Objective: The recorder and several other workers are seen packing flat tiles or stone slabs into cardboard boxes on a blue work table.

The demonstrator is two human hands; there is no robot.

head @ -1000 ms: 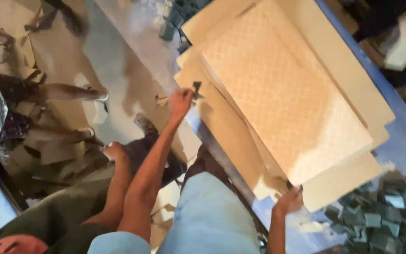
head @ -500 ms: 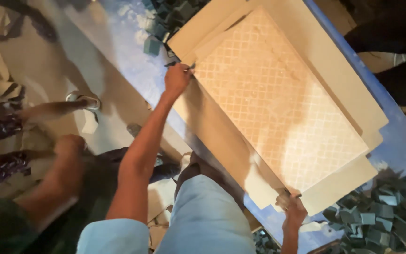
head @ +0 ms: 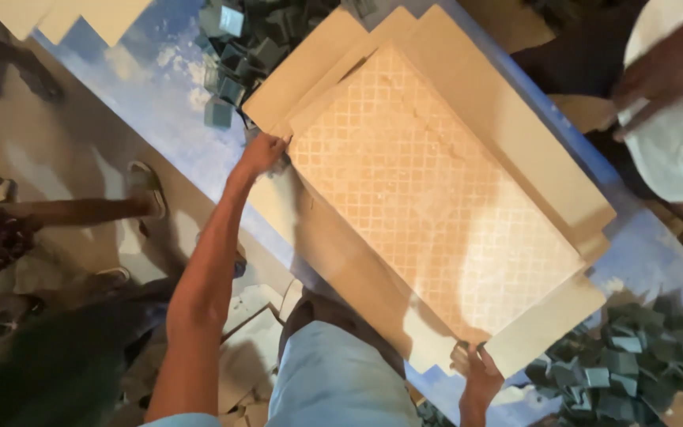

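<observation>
A large beige tile with a diamond grid on its upturned face lies on top of a stack of plain beige tiles on a blue table. My left hand grips the tile's far-left corner, fingers curled over its edge. My right hand holds the near-right corner, fingers under the edge. The tile sits skewed on the stack.
Heaps of small dark green tile pieces lie at the table's top and bottom right. Another person's leg and sandalled foot stand at left. Someone in a white garment is at upper right. Broken tile scraps litter the floor.
The view has shifted, so the tile stack sits more centred. My left hand moved from the table edge to the tile's corner, and my right hand stayed at the near corner.
</observation>
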